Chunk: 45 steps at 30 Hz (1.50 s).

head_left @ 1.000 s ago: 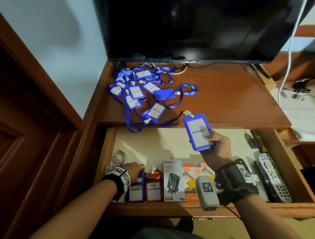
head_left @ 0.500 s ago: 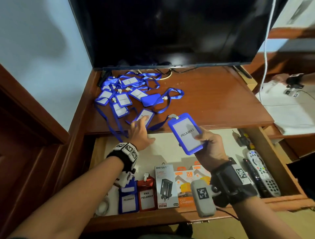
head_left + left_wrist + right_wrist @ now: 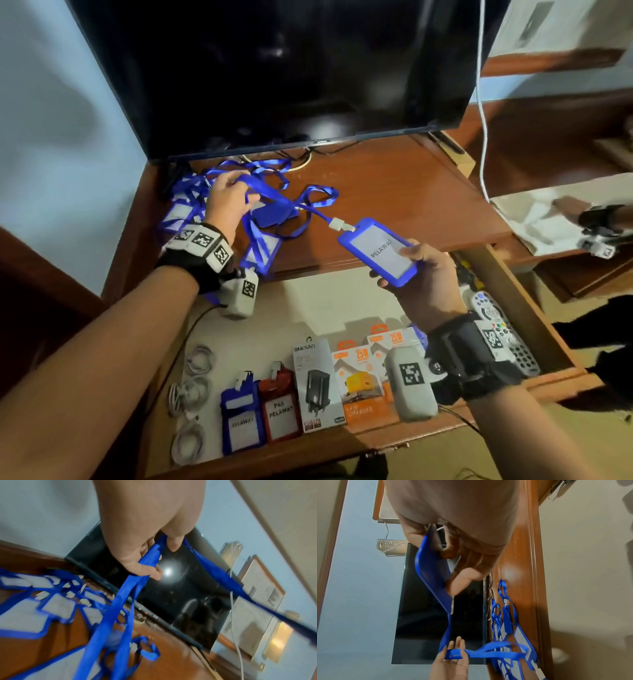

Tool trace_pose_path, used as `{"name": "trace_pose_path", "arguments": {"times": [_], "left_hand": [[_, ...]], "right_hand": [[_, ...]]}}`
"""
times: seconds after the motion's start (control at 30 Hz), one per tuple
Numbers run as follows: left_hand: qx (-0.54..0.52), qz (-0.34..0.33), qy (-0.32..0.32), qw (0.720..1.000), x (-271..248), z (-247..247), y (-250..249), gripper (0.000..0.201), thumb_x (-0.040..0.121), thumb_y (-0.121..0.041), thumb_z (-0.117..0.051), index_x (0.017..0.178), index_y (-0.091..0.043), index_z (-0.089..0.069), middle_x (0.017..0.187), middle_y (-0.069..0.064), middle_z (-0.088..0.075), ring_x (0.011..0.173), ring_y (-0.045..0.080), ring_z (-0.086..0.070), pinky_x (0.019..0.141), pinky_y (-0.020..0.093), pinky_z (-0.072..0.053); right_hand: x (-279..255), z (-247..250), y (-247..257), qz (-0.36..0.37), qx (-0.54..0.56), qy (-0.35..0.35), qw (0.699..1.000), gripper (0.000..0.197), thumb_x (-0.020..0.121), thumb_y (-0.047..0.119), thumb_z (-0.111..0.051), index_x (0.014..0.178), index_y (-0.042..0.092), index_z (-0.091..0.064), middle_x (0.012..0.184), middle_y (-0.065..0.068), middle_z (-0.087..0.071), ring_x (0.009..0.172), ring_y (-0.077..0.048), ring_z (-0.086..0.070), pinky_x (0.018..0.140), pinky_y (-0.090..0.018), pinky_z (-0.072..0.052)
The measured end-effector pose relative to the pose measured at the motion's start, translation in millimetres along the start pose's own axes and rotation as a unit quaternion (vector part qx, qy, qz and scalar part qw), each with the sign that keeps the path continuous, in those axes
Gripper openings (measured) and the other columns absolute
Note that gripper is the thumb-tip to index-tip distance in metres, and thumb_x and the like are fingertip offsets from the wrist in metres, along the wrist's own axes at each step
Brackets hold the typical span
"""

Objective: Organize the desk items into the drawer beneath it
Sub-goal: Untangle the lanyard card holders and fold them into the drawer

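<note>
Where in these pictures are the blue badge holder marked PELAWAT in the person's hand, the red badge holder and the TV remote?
blue badge holder point(image 3: 378, 251): head view, white card face.
red badge holder point(image 3: 280, 407): head view, its front.
TV remote point(image 3: 493, 315): head view, upper buttons.

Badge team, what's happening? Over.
Right hand holds badge. Left hand grips its strap. Strap tangled in badge pile; drawer open.

The right hand point(image 3: 426, 274) grips a blue badge point(image 3: 376, 251) marked PELAWAT above the open drawer point(image 3: 534, 308). The left hand point(image 3: 227, 205) holds what looks like its lanyard point(image 3: 274, 193) over the desk point(image 3: 394, 192).
</note>
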State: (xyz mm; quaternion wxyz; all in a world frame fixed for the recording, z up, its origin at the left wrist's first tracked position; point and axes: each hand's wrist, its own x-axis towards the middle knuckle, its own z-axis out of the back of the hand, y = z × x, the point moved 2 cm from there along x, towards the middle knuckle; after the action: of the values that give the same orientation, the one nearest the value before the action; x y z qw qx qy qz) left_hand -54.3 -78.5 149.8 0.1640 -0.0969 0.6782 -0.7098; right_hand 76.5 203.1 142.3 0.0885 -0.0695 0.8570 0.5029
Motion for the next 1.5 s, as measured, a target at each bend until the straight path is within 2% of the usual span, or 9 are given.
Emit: {"name": "trace_pose_path", "arguments": {"times": [0.13,0.3,0.53,0.63,0.8,0.93,1.07,1.23,1.5], "left_hand": [[0.007,-0.076,0.016,0.997,-6.3,-1.8,-44.8,0.036,0.092,-0.003,-0.048,0.126,-0.013,-0.055,0.112,0.001,-0.057,0.096,0.012,-0.057,0.081,0.024,-0.049],[0.03,-0.112,0.049,0.992,-39.9,-16.9,-50.9,0.05,0.08,0.013,-0.051,0.121,-0.014,-0.058,0.118,0.004,-0.055,0.107,0.017,-0.053,0.088,0.028,-0.044],[-0.017,0.071,0.104,0.992,-108.8,-46.7,-19.0,0.026,0.092,-0.039,-0.059,0.114,-0.026,-0.061,0.12,-0.005,-0.062,0.11,0.015,-0.059,0.09,0.032,-0.047],[-0.019,0.153,0.185,0.97,-131.6,-56.3,-2.9,0.026,0.092,-0.047,-0.054,0.088,-0.024,-0.063,0.088,-0.006,-0.068,0.083,0.013,-0.066,0.084,0.031,-0.05],[-0.122,0.116,0.173,0.97,-143.4,-54.8,12.8,0.021,0.097,-0.026,-0.053,0.11,-0.014,-0.064,0.104,0.01,-0.072,0.09,0.024,-0.07,0.077,0.041,-0.056],[-0.15,0.081,0.133,0.976,-151.9,-40.8,20.8,0.025,0.098,-0.011,-0.049,0.12,-0.02,-0.058,0.093,-0.008,-0.071,0.087,0.012,-0.067,0.071,0.026,-0.054],[-0.118,0.079,0.13,0.981,-161.4,-30.1,32.2,0.035,0.096,-0.008,-0.051,0.128,-0.02,-0.055,0.107,-0.002,-0.068,0.094,0.014,-0.063,0.077,0.026,-0.049],[-0.107,0.062,0.221,0.967,-174.9,-23.9,33.0,0.035,0.093,-0.013,-0.058,0.127,-0.017,-0.055,0.114,0.011,-0.066,0.099,0.022,-0.063,0.081,0.035,-0.053],[-0.162,0.027,0.168,0.972,-181.3,-10.6,33.4,0.036,0.092,0.003,-0.052,0.113,-0.025,-0.058,0.109,0.007,-0.066,0.098,0.019,-0.062,0.086,0.037,-0.052]], "right_hand": [[0.8,-3.2,5.0,0.018,-0.01,0.001,1.0,0.005,0.083,0.014,-0.045,0.083,0.009,-0.047,0.088,-0.014,-0.067,0.057,-0.027,-0.058,0.057,-0.032,-0.034],[10.5,-22.1,0.7,0.012,-0.003,-0.024,1.0,0.011,0.089,0.014,-0.043,0.079,0.014,-0.048,0.072,-0.009,-0.056,0.049,-0.02,-0.047,0.051,-0.027,-0.03],[16.1,-41.5,-12.5,0.0,-0.003,-0.01,1.0,0.027,0.089,0.014,-0.056,0.068,0.02,-0.04,0.059,-0.001,-0.042,0.042,-0.015,-0.026,0.045,-0.025,-0.019],[12.6,-32.9,-19.2,-0.006,-0.029,0.001,1.0,0.03,0.088,0.014,-0.06,0.065,0.021,-0.042,0.059,-0.001,-0.04,0.044,-0.014,-0.026,0.044,-0.024,-0.019],[4.0,-28.8,-32.6,-0.019,-0.091,0.044,0.995,0.027,0.083,0.003,-0.061,0.066,0.015,-0.044,0.061,-0.003,-0.046,0.047,-0.017,-0.027,0.052,-0.03,-0.017],[3.9,-27.3,-38.4,-0.02,-0.157,0.075,0.985,0.021,0.077,-0.002,-0.063,0.069,0.015,-0.054,0.068,-0.001,-0.054,0.054,-0.017,-0.038,0.052,-0.027,-0.024],[8.9,-33.6,-35.0,0.042,-0.102,0.102,0.989,0.017,0.069,0.001,-0.06,0.082,0.011,-0.06,0.081,-0.004,-0.061,0.074,-0.02,-0.052,0.063,-0.029,-0.041],[14.2,-50.5,-26.3,0.068,-0.132,0.197,0.969,0.056,0.068,0.011,-0.071,0.12,0.006,-0.051,0.113,-0.01,-0.058,0.105,-0.026,-0.055,0.092,-0.044,-0.045],[-10.5,-62.0,-58.5,-0.067,-0.134,0.201,0.968,0.024,0.085,0.013,-0.064,0.108,0.008,-0.062,0.096,-0.01,-0.068,0.083,-0.022,-0.064,0.067,-0.032,-0.056]]}}
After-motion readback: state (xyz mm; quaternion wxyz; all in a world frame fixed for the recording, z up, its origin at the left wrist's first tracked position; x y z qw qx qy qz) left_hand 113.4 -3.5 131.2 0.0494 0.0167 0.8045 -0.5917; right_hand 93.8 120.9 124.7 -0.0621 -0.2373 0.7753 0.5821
